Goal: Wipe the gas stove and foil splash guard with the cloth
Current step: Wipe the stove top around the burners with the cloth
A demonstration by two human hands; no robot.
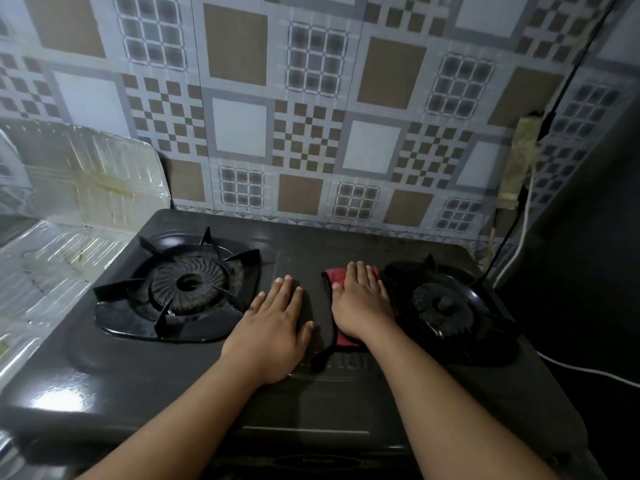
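A black two-burner gas stove point(138, 375) fills the lower middle of the view. A red cloth with a black edge point(333, 276) lies flat on the stove's middle strip, between the burners. My right hand point(362, 303) presses flat on the cloth with straight fingers and covers most of it. My left hand point(277, 317) rests flat on the bare stove top just left of the cloth, fingers straight. The foil splash guard point(90, 178) stands bent along the stove's left side, with yellowish stains on it.
The left burner and its pan support point(180, 289) sit left of my hands, the right burner point(446, 306) just right of the cloth. A patterned tile wall point(311, 133) rises behind. A black cable point(568, 74) and a white cord point(588, 370) run at the right.
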